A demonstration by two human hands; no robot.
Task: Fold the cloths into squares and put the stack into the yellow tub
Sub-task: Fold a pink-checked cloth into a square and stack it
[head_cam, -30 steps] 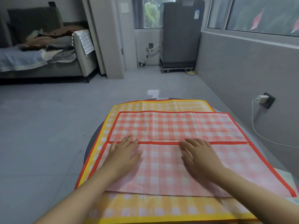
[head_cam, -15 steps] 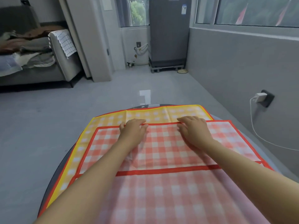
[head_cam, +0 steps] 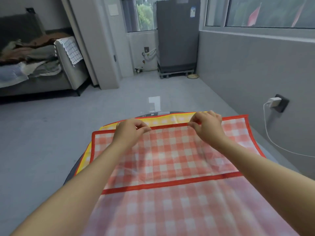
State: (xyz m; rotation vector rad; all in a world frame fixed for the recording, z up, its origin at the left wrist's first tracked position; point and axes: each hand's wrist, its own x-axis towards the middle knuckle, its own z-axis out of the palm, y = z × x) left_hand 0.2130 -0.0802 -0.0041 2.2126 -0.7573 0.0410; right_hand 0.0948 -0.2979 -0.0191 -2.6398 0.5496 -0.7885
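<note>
- My left hand (head_cam: pixel 131 129) and right hand (head_cam: pixel 207 124) now pinch the far red hem of the red-and-white checked cloth (head_cam: pixel 170 150), fingers curled over the border. A second ago both palms lay flat on the near folded flap; half a second ago they were flat at the far hem. So: smoothing done, grip taken.
- Near flap of this cloth is already turned over, its red border running left to right across the middle, paler reverse side showing nearest me.
- Judgement: the first fold is set, and I am placed to bring the far edge toward me for the next one. This cloth is not yet a square.
- Beneath it lies the yellow-and-white checked cloth (head_cam: pixel 172 119), spread flat, visible only as a strip along the far and left edges. It looks unfolded.
- Both cloths rest on the round dark desk (head_cam: pixel 71 176), of which only a sliver of rim shows at left and far.
- Yellow tub: not in view. I cannot tell where it stands.
- Surroundings: grey sofa (head_cam: pixel 68 68) piled with clothes far left, grey cabinet (head_cam: pixel 177 34) far centre, white charger (head_cam: pixel 273 101) plugged in on the right wall with its cable trailing down. All well apart from the desk.
- Obstruction: none over the cloths. Risk, as I judge it, is dragging the yellow cloth along when lifting the red hem, since they lie touching.
</note>
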